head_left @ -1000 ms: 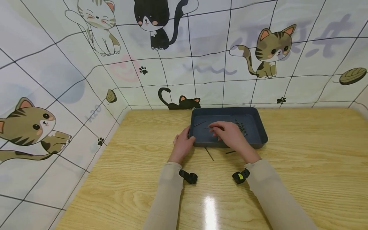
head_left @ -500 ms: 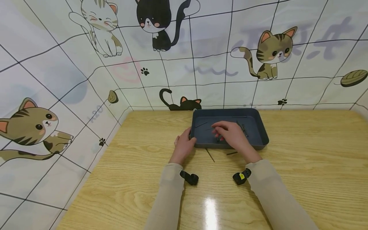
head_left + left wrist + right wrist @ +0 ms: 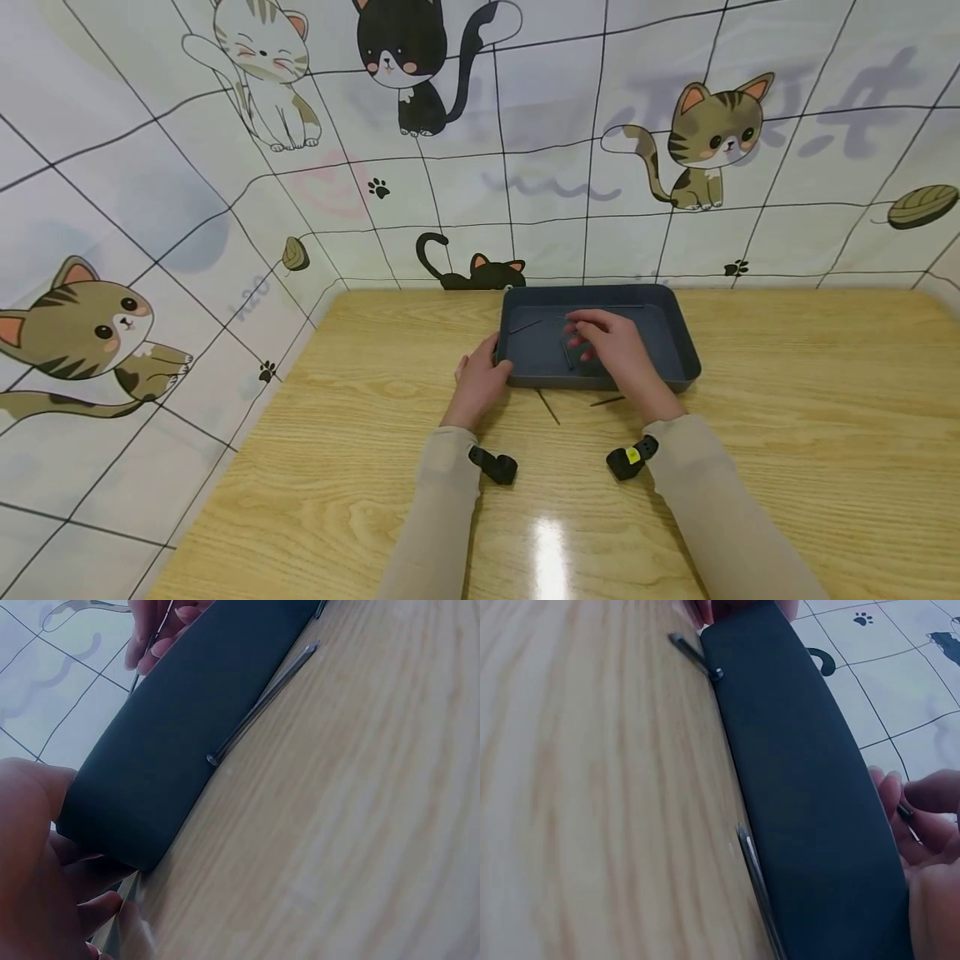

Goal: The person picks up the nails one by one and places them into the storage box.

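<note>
Nails, thin and dark with small round heads, lie scattered in a shallow blue-grey plastic tray (image 3: 678,342) with rounded corners, set near the far edge of a pale wood-grain table (image 3: 787,433). The person's right hand (image 3: 611,348) reaches over the tray's near wall, its grip pinching one nail (image 3: 567,353) between curled fingertips. The left hand (image 3: 480,379) rests against the tray's left near corner, thumb on the rim; whether its fingers are curled or spread cannot be told. Two more nails (image 3: 547,406) lie on the glossy table just beside the tray's near wall. Cartoon cats cover the tiled backdrop (image 3: 225,167).
</note>
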### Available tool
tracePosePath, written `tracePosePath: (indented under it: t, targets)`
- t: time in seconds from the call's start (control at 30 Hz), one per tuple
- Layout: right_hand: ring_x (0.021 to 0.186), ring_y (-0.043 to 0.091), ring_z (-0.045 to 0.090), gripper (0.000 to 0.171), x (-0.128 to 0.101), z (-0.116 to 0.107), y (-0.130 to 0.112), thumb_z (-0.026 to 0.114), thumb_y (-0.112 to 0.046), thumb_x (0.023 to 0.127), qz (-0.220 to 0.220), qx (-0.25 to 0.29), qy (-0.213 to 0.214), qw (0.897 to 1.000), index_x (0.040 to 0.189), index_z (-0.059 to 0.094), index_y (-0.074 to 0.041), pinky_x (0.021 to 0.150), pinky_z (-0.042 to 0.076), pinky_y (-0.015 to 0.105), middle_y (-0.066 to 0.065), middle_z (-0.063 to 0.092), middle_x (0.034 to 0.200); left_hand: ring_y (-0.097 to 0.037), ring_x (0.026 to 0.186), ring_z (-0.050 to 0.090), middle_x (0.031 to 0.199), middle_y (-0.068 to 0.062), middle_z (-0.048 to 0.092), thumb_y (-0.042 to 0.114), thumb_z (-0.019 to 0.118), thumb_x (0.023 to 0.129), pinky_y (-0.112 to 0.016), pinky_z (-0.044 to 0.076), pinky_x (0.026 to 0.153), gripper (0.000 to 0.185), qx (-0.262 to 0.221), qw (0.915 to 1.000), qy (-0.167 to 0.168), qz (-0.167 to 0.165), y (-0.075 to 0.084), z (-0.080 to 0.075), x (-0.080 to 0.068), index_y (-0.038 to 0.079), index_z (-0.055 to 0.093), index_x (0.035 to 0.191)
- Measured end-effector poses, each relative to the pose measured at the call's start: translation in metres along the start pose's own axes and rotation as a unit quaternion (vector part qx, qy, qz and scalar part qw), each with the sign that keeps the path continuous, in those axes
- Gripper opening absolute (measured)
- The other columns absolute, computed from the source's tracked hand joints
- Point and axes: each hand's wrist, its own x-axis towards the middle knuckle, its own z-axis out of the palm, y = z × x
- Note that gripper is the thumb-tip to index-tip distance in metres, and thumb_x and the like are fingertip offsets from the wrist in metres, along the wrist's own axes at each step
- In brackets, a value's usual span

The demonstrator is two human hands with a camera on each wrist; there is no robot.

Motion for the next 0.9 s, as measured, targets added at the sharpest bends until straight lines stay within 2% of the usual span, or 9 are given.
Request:
tracePosePath:
  t: [0.13,0.5,0.7,0.9]
  targets:
    - [0.093,0.031,0.055,0.035,0.0004,0.0007,-0.0017,0.046,-0.024,0.093,0.005,0.033,0.016,0.999,0.123,0.053,-0.007,0.07,0.048,0.044,0.015,0.057,0.111,-0.019,0.127,0.031,0.139,-0.002,0.036,0.019,0.043,0.086,-0.042,0.004,0.105,0.055,0.001,1.0,0.002,-0.002,-0.0015,-0.0008,0.0003,0.014,0.032,0.14]
    - [0.096,0.031,0.055,0.036,-0.0001,0.0014,-0.0034,0.044,-0.02,0.094,0.019,0.043,0.043,0.998,0.124,0.051,-0.003,0.072,0.048,0.047,0.017,0.057,0.113,-0.021,0.127,0.031,0.139,-0.004,0.036,0.019,0.043,0.086,-0.043,0.005,0.104,0.055,0.001,1.0,0.001,0.0,0.0,-0.002,0.0,0.012,0.032,0.139]
    - [0.098,0.029,0.054,0.036,0.0027,0.0005,-0.0028,0.043,-0.019,0.094,0.055,0.019,0.019,0.998,0.126,0.049,-0.004,0.073,0.049,0.043,0.015,0.054,0.118,-0.02,0.127,0.032,0.138,-0.004,0.037,0.018,0.044,0.087,-0.043,0.005,0.104,0.054,0.0,1.0,0.0,0.001,-0.0007,-0.0009,0.0004,0.012,0.033,0.139]
    - [0.101,0.029,0.053,0.042,0.0048,-0.0005,-0.0032,0.043,-0.022,0.094,0.079,-0.035,-0.02,0.996,0.131,0.044,-0.003,0.071,0.05,0.037,0.016,0.049,0.123,-0.02,0.127,0.032,0.139,-0.004,0.037,0.02,0.043,0.086,-0.042,0.005,0.104,0.054,0.001,1.0,0.001,0.003,-0.0008,-0.0003,0.0005,0.012,0.033,0.139]
